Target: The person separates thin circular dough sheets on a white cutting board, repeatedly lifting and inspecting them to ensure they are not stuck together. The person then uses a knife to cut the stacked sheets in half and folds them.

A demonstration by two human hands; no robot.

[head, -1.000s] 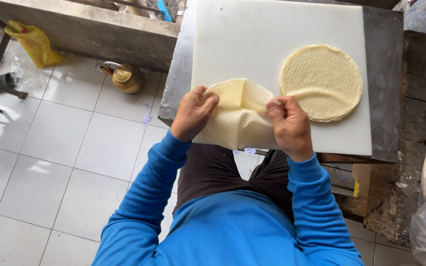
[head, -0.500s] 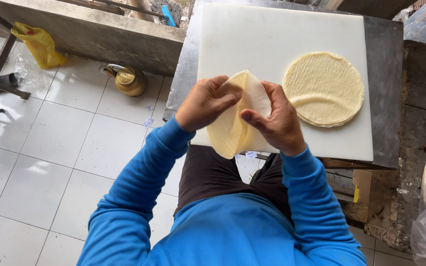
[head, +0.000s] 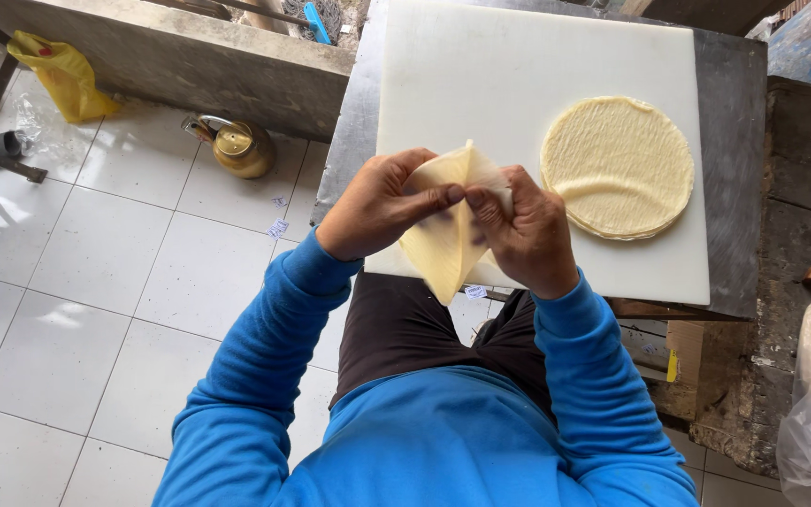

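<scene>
Head view: left hand [head: 382, 205] and right hand [head: 524, 237] both pinching a folded pastry sheet [head: 450, 235], lifted over the white board's [head: 481, 75] near edge. Lying beside it on the board, a stack of round sheets [head: 618, 165].

Pale cream folded wrapper [head: 448, 246] between left hand [head: 382, 207] and right hand [head: 523, 235]. Cream round stack of wrappers [head: 618, 166] right of right hand, on white cutting board [head: 481, 75]. Bright blue sleeves [head: 265, 357]. Brass-coloured kettle [head: 237, 147] and yellow plastic bag [head: 63, 77] left of left hand.

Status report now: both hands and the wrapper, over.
Left hand and right hand both pinch one folded wrapper, cone-shaped, above white board. Wrapper stack lies apart. Nothing blocks.
</scene>
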